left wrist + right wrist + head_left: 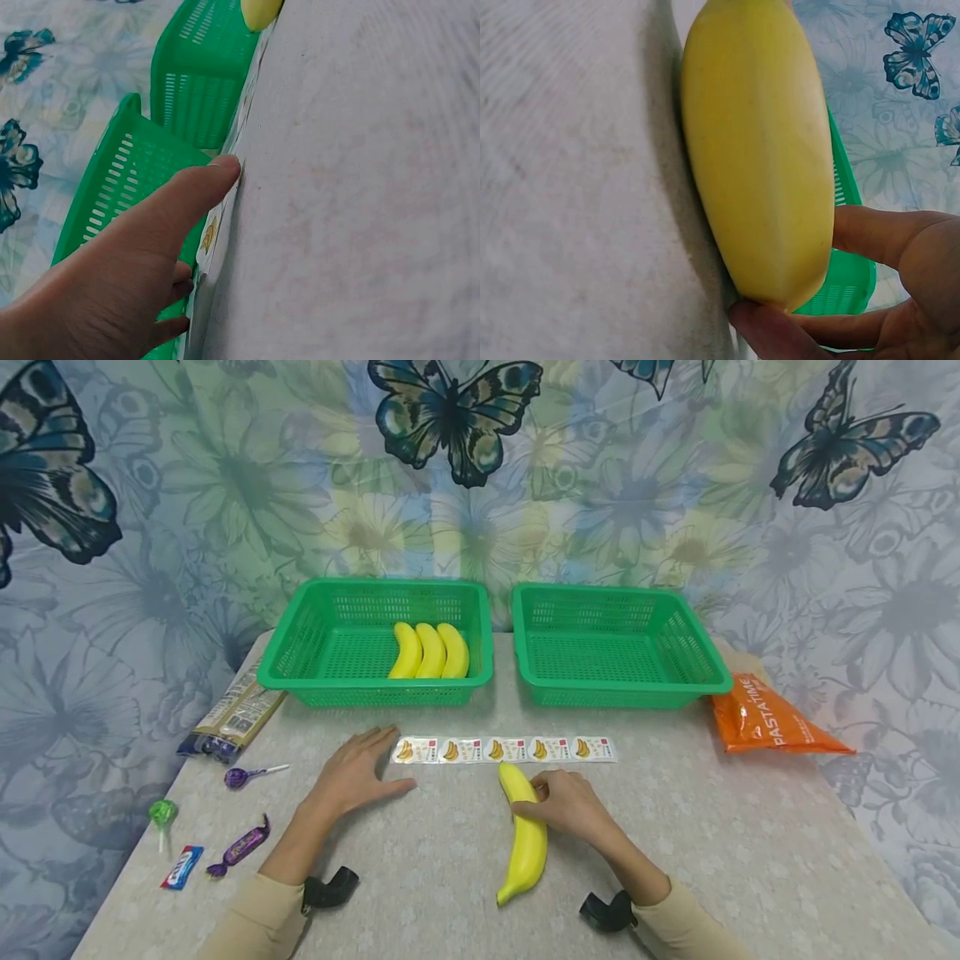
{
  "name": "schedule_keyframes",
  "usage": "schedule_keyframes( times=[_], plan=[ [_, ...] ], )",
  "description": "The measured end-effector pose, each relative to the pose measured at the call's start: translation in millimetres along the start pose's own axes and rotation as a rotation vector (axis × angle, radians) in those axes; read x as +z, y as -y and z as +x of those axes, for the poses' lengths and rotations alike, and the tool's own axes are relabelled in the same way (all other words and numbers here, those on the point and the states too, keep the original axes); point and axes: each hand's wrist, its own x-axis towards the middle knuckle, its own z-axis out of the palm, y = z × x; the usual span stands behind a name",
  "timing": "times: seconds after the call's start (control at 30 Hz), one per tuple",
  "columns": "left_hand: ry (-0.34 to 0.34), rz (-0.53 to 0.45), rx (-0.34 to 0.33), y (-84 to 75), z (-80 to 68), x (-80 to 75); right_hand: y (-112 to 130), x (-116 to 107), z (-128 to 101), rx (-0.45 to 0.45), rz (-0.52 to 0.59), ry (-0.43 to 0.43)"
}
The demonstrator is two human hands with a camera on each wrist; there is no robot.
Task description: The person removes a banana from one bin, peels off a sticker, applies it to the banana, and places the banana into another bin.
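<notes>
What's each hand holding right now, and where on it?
Right hand holds the banana near its far end; left hand lies flat, holding nothing.

Three bananas (430,650) in left basket (315,643); right basket (675,647) beside; card strip (504,749) before both (loose banana (525,835) nearer).

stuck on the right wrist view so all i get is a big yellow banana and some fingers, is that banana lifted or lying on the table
Observer: The yellow plastic-looking banana lies on the grey speckled table; the right hand grips its upper end.
Operator: where's the other hand
Observer: The left hand rests flat on the table, fingertips at the left end of a white strip of banana stickers.
Operator: anything in the baskets
Observer: The left green plastic basket holds three yellow bananas; the right green plastic basket shows none.
</notes>
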Motion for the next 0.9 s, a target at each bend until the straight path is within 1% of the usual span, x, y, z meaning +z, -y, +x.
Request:
schedule_keyframes(
  times=[0.17, 0.37, 0.43, 0.57, 0.67, 0.73, 0.8, 0.9],
  plan=[
    [0.002, 0.009, -0.004, 0.1, -0.8, 0.6, 1, 0, 0, -0.003, -0.007, -0.005],
    [0.021, 0.008, -0.011, 0.9, -0.2, 1.6, 4, -4, 2, -0.011, -0.028, 0.003],
    [0.033, 0.005, -0.012, 0.4, 0.1, 1.1, 6, -7, 4, -0.017, -0.046, -0.003],
    [0.06, -0.009, -0.004, -0.5, 0.9, 0.5, 12, -14, 8, -0.045, -0.087, -0.05],
    [0.077, -0.035, -0.003, -0.4, 0.9, 0.8, 20, -18, 11, -0.071, -0.109, -0.069],
    [0.087, -0.053, -0.008, -0.3, 0.7, 1.2, 26, -21, 12, -0.09, -0.117, -0.063],
    [0.096, -0.067, -0.016, -0.2, 0.4, 1.7, 34, -23, 13, -0.12, -0.118, -0.048],
    [0.109, -0.078, -0.028, -0.1, -0.1, 2.4, 49, -26, 16, -0.205, -0.099, -0.001]
  ],
)
